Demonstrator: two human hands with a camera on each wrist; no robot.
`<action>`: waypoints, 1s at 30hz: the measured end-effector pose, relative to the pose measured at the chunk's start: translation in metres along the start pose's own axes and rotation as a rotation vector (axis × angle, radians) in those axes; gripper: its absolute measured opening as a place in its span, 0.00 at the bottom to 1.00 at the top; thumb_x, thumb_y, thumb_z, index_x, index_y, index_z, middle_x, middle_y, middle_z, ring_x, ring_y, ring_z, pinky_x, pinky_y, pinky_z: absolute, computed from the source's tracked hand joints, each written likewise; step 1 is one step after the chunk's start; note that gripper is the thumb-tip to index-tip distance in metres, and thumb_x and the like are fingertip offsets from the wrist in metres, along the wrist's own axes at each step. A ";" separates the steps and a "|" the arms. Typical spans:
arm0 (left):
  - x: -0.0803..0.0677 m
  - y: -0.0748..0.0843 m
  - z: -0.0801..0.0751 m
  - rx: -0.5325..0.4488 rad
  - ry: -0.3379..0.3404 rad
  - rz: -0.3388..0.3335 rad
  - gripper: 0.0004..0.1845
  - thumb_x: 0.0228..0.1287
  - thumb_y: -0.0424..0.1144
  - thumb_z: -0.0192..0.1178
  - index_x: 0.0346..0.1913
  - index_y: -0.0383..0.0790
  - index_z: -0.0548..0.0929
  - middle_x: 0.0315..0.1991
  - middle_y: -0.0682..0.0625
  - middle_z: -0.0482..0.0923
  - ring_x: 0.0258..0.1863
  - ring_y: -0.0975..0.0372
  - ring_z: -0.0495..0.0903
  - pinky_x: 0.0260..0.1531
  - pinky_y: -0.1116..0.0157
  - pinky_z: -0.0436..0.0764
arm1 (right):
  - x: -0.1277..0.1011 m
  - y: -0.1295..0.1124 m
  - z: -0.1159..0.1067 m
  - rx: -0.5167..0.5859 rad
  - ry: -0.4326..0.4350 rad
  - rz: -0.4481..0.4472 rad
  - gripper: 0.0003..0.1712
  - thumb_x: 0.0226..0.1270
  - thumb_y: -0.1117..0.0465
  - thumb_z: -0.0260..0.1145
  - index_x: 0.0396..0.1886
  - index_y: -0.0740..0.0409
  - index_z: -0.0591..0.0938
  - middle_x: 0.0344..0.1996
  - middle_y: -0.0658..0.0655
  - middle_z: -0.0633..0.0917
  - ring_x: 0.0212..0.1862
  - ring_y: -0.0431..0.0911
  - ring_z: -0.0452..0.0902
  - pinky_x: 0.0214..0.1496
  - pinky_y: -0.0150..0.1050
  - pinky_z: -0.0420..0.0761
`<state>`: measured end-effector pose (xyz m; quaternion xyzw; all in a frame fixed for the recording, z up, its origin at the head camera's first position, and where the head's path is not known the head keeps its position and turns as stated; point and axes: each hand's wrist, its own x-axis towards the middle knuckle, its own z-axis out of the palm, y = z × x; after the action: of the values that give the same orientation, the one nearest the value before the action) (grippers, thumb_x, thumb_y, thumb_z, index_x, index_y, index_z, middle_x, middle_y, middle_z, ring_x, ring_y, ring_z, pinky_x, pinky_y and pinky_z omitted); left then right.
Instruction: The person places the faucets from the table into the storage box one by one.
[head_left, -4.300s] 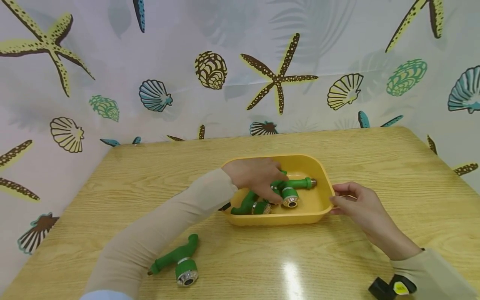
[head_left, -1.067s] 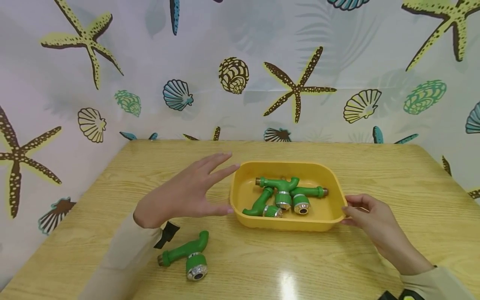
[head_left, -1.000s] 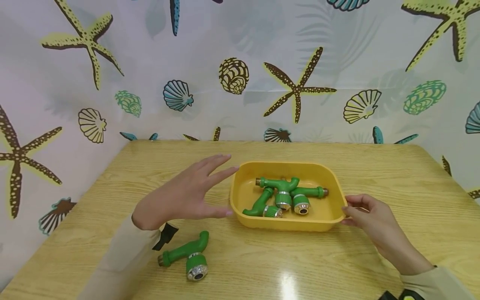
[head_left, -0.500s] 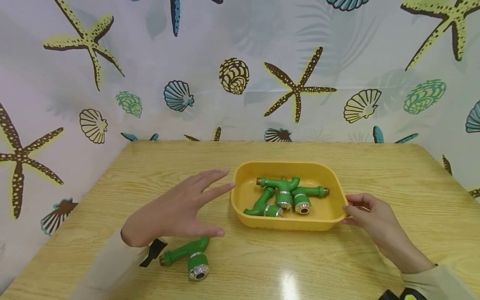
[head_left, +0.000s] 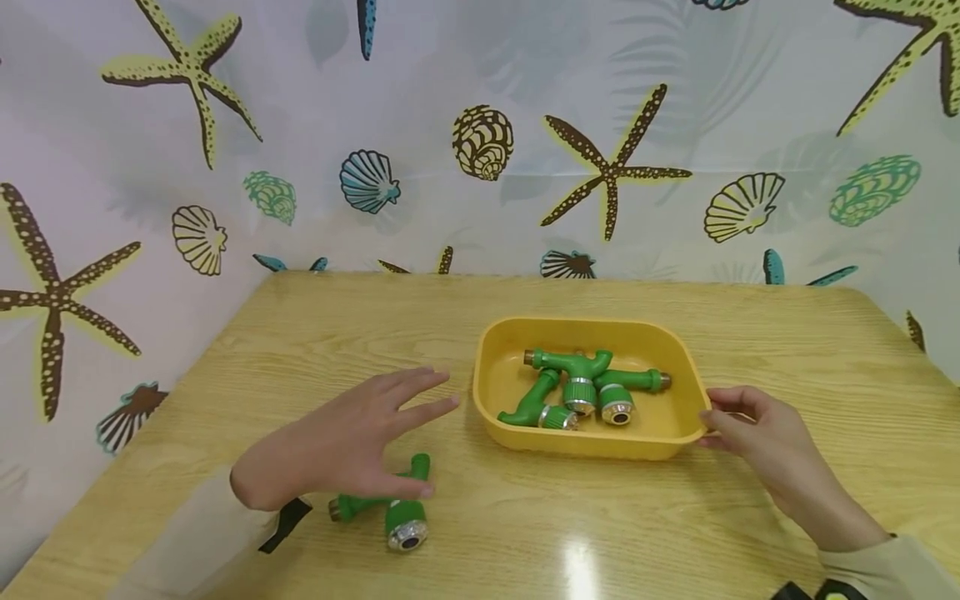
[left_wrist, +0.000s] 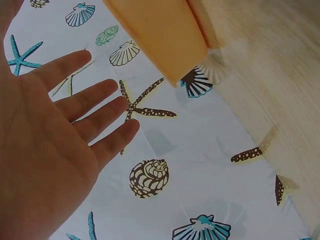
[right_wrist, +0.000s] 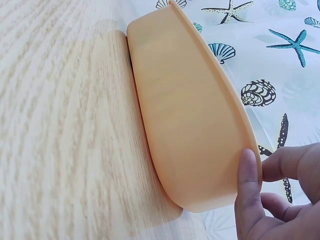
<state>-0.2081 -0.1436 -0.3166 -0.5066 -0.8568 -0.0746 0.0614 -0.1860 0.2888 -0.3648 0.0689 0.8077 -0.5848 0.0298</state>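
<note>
A yellow tray [head_left: 495, 400] sits mid-table and holds three green hose fittings [head_left: 577, 387] with metal ends. A further green fitting [head_left: 390, 512] lies loose on the table at the front left. My left hand [head_left: 405, 442] hovers over it with fingers spread and straight, thumb just above the fitting, holding nothing. The left wrist view shows the same flat palm [left_wrist: 65, 140] with the tray's corner [left_wrist: 160, 35] beyond it. My right hand [head_left: 712, 419] pinches the tray's right rim. In the right wrist view its thumb [right_wrist: 247, 190] lies on the tray's outer wall [right_wrist: 190, 130].
A curtain printed with shells and starfish [head_left: 607, 167] hangs behind and beside the wooden table [head_left: 375, 333]. A black and yellow object [head_left: 817, 592] shows at the bottom right edge. A black strap [head_left: 285, 518] sits at my left wrist.
My left hand has left the tray, drawn back to the left and dropped down over the loose fitting. The right hand has stayed on the rim.
</note>
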 end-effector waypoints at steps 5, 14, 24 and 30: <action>-0.006 0.004 0.010 -0.006 -0.021 0.030 0.43 0.61 0.69 0.54 0.70 0.41 0.69 0.70 0.40 0.60 0.66 0.47 0.64 0.58 0.47 0.69 | 0.000 0.001 0.001 0.004 -0.005 0.004 0.24 0.72 0.69 0.57 0.61 0.80 0.63 0.45 0.58 0.73 0.36 0.36 0.79 0.41 0.36 0.82; -0.015 0.010 0.020 -0.064 -0.125 -0.035 0.44 0.59 0.71 0.54 0.70 0.44 0.69 0.71 0.42 0.59 0.69 0.50 0.60 0.61 0.48 0.66 | 0.001 0.000 -0.001 -0.035 -0.015 -0.011 0.25 0.73 0.67 0.56 0.62 0.79 0.63 0.47 0.61 0.73 0.36 0.35 0.79 0.40 0.35 0.82; -0.016 0.008 0.025 -0.151 -0.239 -0.116 0.44 0.58 0.71 0.55 0.70 0.46 0.69 0.72 0.44 0.57 0.70 0.51 0.58 0.63 0.47 0.63 | 0.002 -0.004 -0.001 -0.046 -0.011 0.009 0.25 0.74 0.67 0.55 0.62 0.79 0.63 0.49 0.62 0.71 0.37 0.34 0.78 0.41 0.35 0.82; -0.015 0.009 0.031 -0.182 -0.314 -0.149 0.44 0.58 0.70 0.57 0.71 0.45 0.69 0.72 0.45 0.58 0.69 0.50 0.60 0.63 0.48 0.64 | 0.001 -0.002 -0.001 -0.032 -0.014 0.013 0.25 0.73 0.67 0.56 0.62 0.79 0.63 0.47 0.60 0.72 0.37 0.34 0.78 0.41 0.35 0.82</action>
<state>-0.1941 -0.1462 -0.3487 -0.4504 -0.8808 -0.0763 -0.1246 -0.1870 0.2897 -0.3630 0.0698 0.8163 -0.5720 0.0403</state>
